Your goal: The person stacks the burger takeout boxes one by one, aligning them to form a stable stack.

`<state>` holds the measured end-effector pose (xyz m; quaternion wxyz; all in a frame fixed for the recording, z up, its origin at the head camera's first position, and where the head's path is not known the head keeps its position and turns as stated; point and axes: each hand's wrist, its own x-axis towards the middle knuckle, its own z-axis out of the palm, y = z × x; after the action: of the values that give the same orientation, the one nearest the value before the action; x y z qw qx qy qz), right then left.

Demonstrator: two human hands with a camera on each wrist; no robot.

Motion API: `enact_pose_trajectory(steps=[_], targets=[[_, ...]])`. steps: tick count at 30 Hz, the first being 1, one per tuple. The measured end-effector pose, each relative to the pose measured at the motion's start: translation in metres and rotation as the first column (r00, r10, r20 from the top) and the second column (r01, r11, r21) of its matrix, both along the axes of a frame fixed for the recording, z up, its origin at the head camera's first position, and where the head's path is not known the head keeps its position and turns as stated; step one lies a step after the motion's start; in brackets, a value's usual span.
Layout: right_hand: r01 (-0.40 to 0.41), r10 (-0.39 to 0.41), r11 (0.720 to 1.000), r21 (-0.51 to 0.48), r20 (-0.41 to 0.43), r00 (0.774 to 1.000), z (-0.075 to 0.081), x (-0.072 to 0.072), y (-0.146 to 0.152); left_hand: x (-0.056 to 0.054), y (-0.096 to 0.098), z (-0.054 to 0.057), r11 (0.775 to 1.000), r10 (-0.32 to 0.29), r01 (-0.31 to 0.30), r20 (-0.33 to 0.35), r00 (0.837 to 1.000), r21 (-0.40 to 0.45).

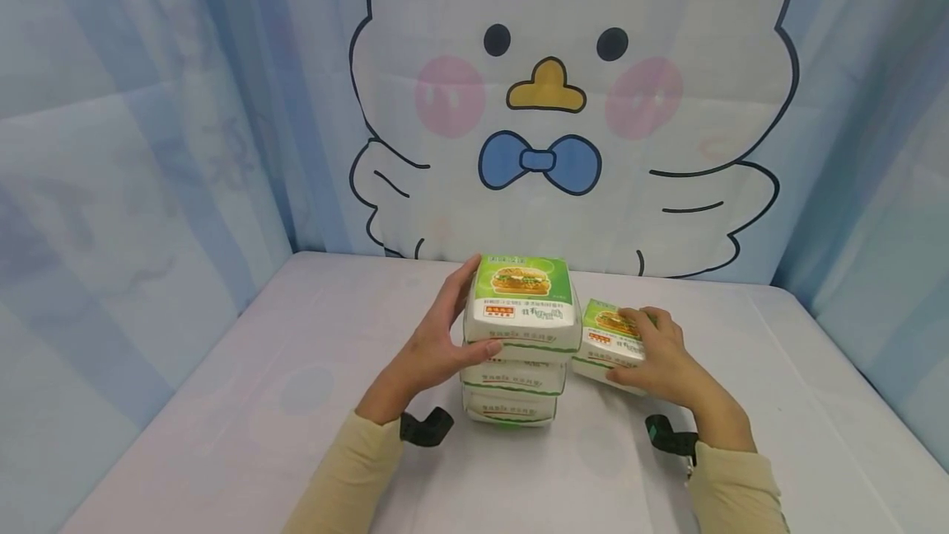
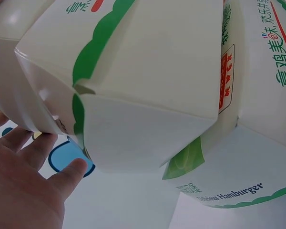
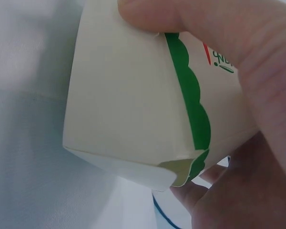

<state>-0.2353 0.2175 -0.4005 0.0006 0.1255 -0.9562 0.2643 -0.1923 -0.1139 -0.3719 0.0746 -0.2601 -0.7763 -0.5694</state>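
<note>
A stack of white and green hamburger boxes stands mid-table in the head view. My left hand (image 1: pixel 433 340) holds the top box (image 1: pixel 522 303) by its left side, thumb across the front and fingers toward the back. Beneath it sit a middle box (image 1: pixel 511 376) and a bottom box (image 1: pixel 510 408), a bit offset from it. To the right, my right hand (image 1: pixel 667 361) grips another hamburger box (image 1: pixel 596 344), slightly tilted beside the stack. In the right wrist view, the thumb (image 3: pixel 190 14) lies over that box's white side (image 3: pixel 124 90), with fingers on the far side.
A pale tablecloth (image 1: pixel 245 402) covers the table. Behind its back edge hangs a curtain (image 1: pixel 549 221) printed with a cartoon bird, and blue-white cloth (image 1: pixel 111 188) closes off the sides. Dark camera mounts (image 1: pixel 426 427) sit at both wrists.
</note>
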Motion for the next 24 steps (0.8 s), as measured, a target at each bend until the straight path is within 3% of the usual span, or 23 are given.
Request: enact_pose_trajectory(steps=[14, 24], targets=[[-0.013, 0.013, 1.000, 0.009, -0.025, 1.000, 0.009, 0.005, 0.001, 0.001, 0.000, 0.002, 1.000, 0.016, -0.016, 0.023, 1.000, -0.010], [-0.010, 0.011, 1.000, 0.014, -0.069, 0.998, 0.018, 0.008, -0.002, -0.001, 0.000, 0.000, 1.000, -0.014, 0.014, 0.014, 1.000, 0.004]])
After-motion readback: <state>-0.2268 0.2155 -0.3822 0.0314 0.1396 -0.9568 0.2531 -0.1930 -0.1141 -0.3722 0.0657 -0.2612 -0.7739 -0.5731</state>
